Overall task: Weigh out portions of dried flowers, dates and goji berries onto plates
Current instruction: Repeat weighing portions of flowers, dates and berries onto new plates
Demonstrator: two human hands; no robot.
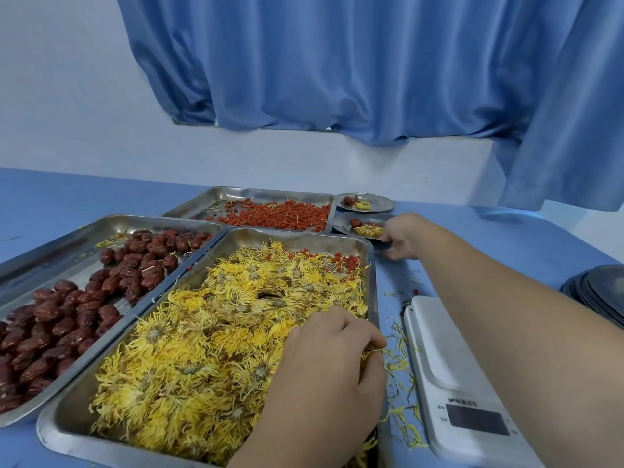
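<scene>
Left hand [324, 363] sits in the near tray [300, 235], fingers curled around dried flowers [216, 332]. Right hand [401, 236] fingers pinch the rim of the nearer filled plate [340, 227] on the surface.

Bare metal is shown by the three trays: the flower tray [50, 430], date tray [50, 244] and goji tray [236, 194] are bright and reflective, dulled by fine scuffs. The same polished metal is seen in the near plate [341, 224] and far plate [381, 200] at centre right; the stack [601, 292] at the right edge looks darker. The flowers [219, 332] are dry, stringy and matt; the dates [67, 315] are wrinkled, with a faint sheen. The scale [439, 349] is smooth white plastic with a glossy dark display [477, 419]. The curtain [337, 62] is folded blue cloth, the table [67, 197] smooth matt blue.
</scene>
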